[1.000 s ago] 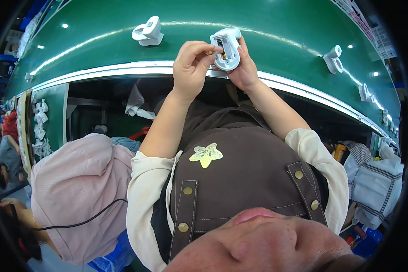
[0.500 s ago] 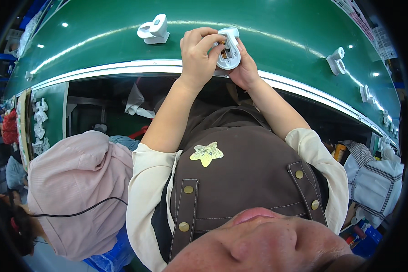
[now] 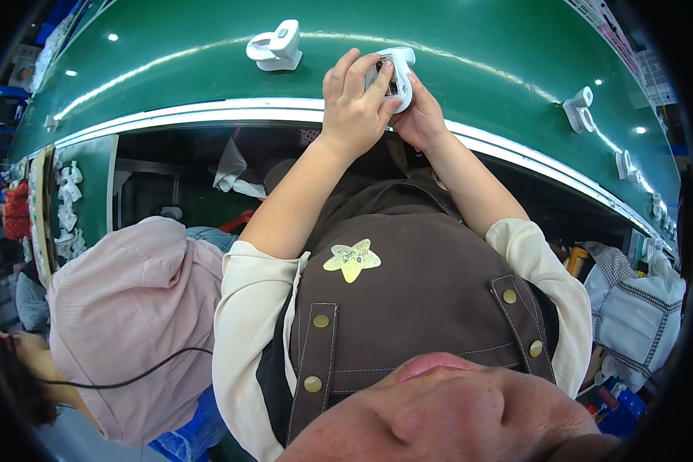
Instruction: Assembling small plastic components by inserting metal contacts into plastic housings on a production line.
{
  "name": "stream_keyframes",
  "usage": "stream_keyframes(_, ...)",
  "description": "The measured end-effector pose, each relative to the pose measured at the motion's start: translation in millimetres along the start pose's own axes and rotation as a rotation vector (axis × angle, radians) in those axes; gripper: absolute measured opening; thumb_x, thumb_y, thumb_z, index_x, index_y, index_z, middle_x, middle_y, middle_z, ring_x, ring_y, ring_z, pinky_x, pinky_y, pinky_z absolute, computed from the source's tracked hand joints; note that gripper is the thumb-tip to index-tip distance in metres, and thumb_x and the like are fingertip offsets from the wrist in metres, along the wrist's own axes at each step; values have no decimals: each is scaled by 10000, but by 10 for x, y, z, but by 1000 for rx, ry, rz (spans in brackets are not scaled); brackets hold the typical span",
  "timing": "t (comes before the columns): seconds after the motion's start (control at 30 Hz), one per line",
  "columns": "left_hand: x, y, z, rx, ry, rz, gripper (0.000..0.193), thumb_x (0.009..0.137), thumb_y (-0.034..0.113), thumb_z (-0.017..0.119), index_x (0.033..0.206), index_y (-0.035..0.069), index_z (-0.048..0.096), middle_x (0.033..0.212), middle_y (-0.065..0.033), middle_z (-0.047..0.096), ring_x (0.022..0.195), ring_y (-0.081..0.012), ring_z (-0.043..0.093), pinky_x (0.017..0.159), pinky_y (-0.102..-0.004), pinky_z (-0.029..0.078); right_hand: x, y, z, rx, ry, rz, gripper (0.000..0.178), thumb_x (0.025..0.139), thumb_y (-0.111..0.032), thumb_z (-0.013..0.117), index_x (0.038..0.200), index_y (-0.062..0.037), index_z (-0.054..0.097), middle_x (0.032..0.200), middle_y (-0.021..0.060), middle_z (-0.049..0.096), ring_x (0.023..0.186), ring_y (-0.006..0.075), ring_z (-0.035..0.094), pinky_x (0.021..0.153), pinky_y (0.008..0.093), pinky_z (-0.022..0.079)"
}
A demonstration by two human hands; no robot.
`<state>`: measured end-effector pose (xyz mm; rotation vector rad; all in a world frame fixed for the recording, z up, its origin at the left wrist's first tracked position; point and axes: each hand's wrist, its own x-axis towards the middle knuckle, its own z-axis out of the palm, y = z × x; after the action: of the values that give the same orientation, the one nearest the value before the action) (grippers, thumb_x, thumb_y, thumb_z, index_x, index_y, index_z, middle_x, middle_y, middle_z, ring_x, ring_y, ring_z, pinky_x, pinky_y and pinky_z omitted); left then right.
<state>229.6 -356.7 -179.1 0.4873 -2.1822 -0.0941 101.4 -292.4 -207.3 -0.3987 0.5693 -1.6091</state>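
Observation:
Over the near edge of the green conveyor belt [image 3: 477, 46], I hold up a small white toy toilet [image 3: 405, 80] with a dark open battery compartment facing up. My right hand [image 3: 421, 117] supports it from the right and from beneath, its fingers wrapped round the side. From the left, my left hand [image 3: 356, 96] reaches over the toy, fingertips pressed at the compartment and thumb by its lower end. Those fingers cover much of the opening, so any battery inside cannot be made out. Another white toy toilet [image 3: 276, 48] stands on the belt, left of my hands.
Farther right on the belt stand another white toy toilet [image 3: 578, 110] and several more toward the edge. A pale metal rail [image 3: 223, 112] borders the belt. A co-worker in a pink top [image 3: 135, 308] is at my left. A checked white bag [image 3: 637, 312] lies at my right.
My left hand has shifted right and its fingers now cover more of the compartment. The coppery battery seen before is hidden. The toy has moved slightly right and tilted.

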Motion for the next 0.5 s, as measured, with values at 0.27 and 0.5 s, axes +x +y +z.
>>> stream_keyframes(0.27, -22, -366, -24, -175, 83, -19, 562, 808, 353, 633, 1269, 72, 474, 1296, -176, 410, 1213, -338, 354, 977, -449, 258, -3, 21, -116, -122, 53, -138, 584, 850, -354, 572, 1344, -138, 346, 1237, 90, 504, 1090, 261, 543, 840, 439, 503)
stream_keyframes(0.5, 61, -1042, -37, 81, 235, -403, 480, 756, 196, 685, 1185, 46, 531, 1283, -155, 438, 1205, -308, 376, 987, -424, 274, -296, -644, 370, -79, -326, -359, 662, 815, -427, 558, 1289, 4, 392, 1134, 191, 508, 804, 306, 579, 570, 388, 518)
